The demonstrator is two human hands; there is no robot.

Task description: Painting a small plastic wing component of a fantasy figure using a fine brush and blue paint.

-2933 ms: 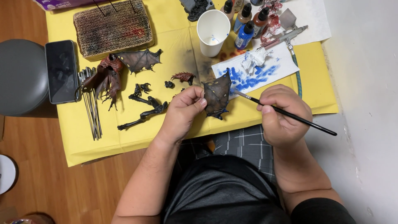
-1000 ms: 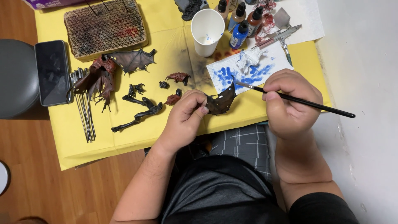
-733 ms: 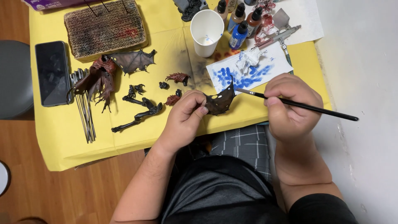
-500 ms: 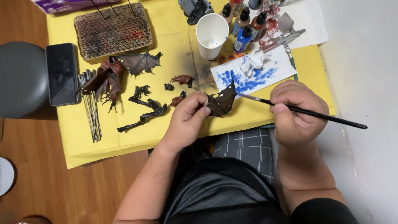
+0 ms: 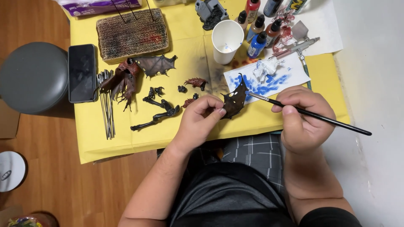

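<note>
My left hand [image 5: 201,120] pinches a dark brown tattered wing piece [image 5: 235,101] of a model by its lower edge, holding it upright above the yellow cloth [image 5: 126,138]. My right hand [image 5: 301,115] grips a thin black paintbrush [image 5: 320,117]; its tip touches the wing's right edge. Just behind the wing lies a white paper sheet smeared with blue paint [image 5: 269,77]. Other dark and reddish model parts [image 5: 160,113] lie left of my left hand.
A white paper cup [image 5: 227,40], several paint dropper bottles [image 5: 259,25] and an airbrush [image 5: 294,46] stand at the back. A stained cardboard block with wires [image 5: 132,33], a black phone [image 5: 82,71], metal rods [image 5: 107,109] and a grey stool [image 5: 31,77] are at the left.
The brush tip moved from the blue-smeared paper to the wing's right edge. My left hand kept hold of the wing, turning it slightly. The view shifted a little.
</note>
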